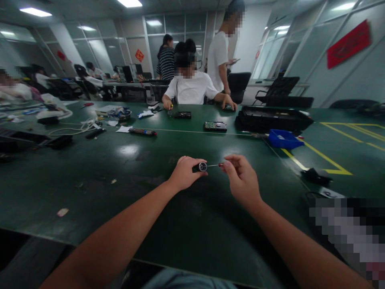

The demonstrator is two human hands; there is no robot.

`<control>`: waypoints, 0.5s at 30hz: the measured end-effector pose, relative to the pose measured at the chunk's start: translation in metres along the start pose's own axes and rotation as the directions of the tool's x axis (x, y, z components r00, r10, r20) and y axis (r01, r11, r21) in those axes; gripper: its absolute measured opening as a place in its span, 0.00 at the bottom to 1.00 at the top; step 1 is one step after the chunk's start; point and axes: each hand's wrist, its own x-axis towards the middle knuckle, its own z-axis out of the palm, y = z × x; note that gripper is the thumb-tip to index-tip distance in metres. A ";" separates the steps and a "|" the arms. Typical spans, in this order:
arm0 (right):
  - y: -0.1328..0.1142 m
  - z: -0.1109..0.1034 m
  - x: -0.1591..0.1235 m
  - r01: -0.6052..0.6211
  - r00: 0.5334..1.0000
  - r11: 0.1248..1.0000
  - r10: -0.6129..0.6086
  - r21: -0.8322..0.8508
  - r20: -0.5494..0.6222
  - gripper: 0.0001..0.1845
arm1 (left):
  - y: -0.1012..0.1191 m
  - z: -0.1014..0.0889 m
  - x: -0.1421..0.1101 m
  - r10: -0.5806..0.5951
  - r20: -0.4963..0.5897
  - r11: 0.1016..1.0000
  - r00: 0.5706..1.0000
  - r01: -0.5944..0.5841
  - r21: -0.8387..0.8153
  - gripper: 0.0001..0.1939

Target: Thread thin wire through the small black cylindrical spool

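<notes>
Bare forearms (144,212), black cylinder (197,167), pale-rimmed round end (203,167)

It's rather dim in here, to my eye. Ceiling panels (129,3) glow white at 10, 11 and 2 o'clock, and the dark green tabletop (90,192) throws back a hazy glare (128,150) at 9. Shadow (255,241) gathers under the right forearm (288,235) toward 5. Glass partitions (355,92) lean, stretched, at 2; clutter (52,108) past 9 looks soft; coarse blocks (349,237) mask 4 o'clock.
</notes>
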 end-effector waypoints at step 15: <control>0.029 0.004 0.017 -0.233 0.937 0.849 0.327 0.473 -0.126 0.14 | 0.002 -0.006 0.001 0.027 0.003 0.997 1.000 -0.027 0.072 0.20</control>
